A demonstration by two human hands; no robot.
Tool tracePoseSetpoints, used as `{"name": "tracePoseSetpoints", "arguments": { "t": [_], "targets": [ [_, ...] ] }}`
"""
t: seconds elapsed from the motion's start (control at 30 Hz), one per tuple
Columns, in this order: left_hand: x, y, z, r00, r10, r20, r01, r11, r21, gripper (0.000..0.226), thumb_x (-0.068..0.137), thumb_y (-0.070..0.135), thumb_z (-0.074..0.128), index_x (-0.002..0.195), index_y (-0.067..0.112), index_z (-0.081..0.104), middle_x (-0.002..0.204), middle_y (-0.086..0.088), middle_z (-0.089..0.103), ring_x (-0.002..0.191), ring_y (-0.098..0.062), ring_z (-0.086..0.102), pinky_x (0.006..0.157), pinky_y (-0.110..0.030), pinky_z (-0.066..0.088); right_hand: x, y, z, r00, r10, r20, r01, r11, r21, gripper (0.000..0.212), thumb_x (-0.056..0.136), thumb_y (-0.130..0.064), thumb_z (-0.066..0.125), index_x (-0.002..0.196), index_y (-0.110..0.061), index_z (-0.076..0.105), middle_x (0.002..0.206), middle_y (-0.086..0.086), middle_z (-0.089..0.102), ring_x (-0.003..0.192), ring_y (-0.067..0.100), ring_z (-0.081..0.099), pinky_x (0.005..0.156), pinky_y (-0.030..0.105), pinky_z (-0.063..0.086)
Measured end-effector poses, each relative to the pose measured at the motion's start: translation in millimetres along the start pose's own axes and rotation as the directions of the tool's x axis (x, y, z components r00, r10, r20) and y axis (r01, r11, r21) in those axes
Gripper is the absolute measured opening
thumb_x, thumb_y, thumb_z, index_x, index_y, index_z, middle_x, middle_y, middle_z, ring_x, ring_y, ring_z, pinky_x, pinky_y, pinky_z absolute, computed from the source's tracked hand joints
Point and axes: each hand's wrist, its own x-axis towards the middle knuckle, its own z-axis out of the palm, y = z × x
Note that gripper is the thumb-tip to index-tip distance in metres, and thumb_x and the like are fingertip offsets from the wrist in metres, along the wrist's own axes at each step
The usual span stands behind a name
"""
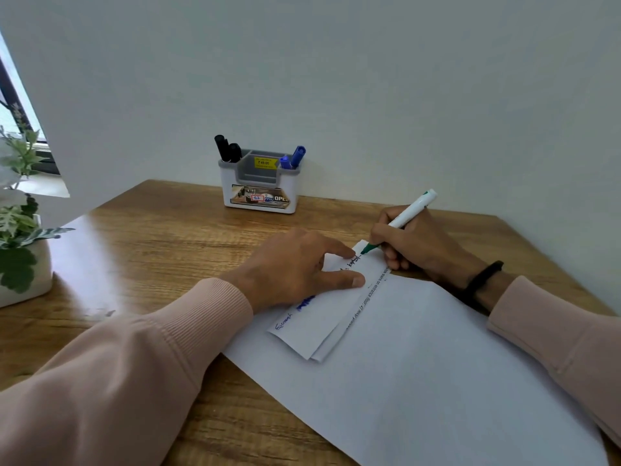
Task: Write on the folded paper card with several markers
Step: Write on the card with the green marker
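Note:
A folded white paper card (322, 326) lies on a larger white sheet (420, 364) on the wooden desk. Blue and dark handwriting runs along the card. My left hand (295, 267) presses flat on the card, fingers straight, index fingertip near its far end. My right hand (416, 243) grips a white marker with a green tip (405, 213). The tip touches the card's far end, beside the last dark word. A black band circles my right wrist.
A white and grey pen holder (260, 183) stands against the wall, with black markers (226, 149) at its left and blue markers (294, 158) at its right. A potted plant (20, 237) sits at the desk's left edge. The wooden desk (151, 247) lies bare between them.

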Motion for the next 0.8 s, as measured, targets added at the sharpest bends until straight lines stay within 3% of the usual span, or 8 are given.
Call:
{"name": "tracePoseSetpoints", "arguments": {
  "t": [0.1,0.27,0.8],
  "targets": [
    [0.5,-0.4,-0.1,1.000,-0.014,0.007,0.014,1.000,-0.001,0.063,0.085,0.077,0.052,0.138,0.045,0.058,0.074,0.022,0.049,0.070,-0.002,0.050,0.059,-0.026,0.037,0.4,0.7,0.0,1.000,-0.002,0.016,0.001,1.000,0.021,0.023,0.071,-0.029,0.073,0.055,-0.022,0.057,0.045,0.003,0.055,0.036,0.019,0.050,0.038,0.021,0.038],
    [-0.8,-0.3,-0.7,1.000,-0.004,-0.006,0.004,1.000,-0.004,0.062,0.085,0.076,0.052,0.138,0.044,0.059,0.073,0.020,0.050,0.069,-0.002,0.050,0.061,-0.027,0.038,1.9,4.2,-0.4,1.000,-0.022,-0.004,0.022,1.000,0.005,0.026,0.074,-0.025,0.072,0.067,-0.006,0.056,0.047,0.003,0.057,0.038,0.017,0.053,0.038,0.022,0.040],
    [-0.1,2.4,-2.2,1.000,-0.020,0.016,0.020,1.000,0.010,0.061,0.087,0.074,0.052,0.139,0.044,0.058,0.074,0.023,0.045,0.069,-0.001,0.046,0.061,-0.026,0.034,3.7,6.2,0.6,0.998,-0.030,-0.046,0.026,0.996,-0.084,0.036,0.066,-0.039,0.069,0.070,-0.005,0.056,0.049,0.007,0.063,0.044,0.024,0.056,0.040,0.024,0.043]
  ]
}}
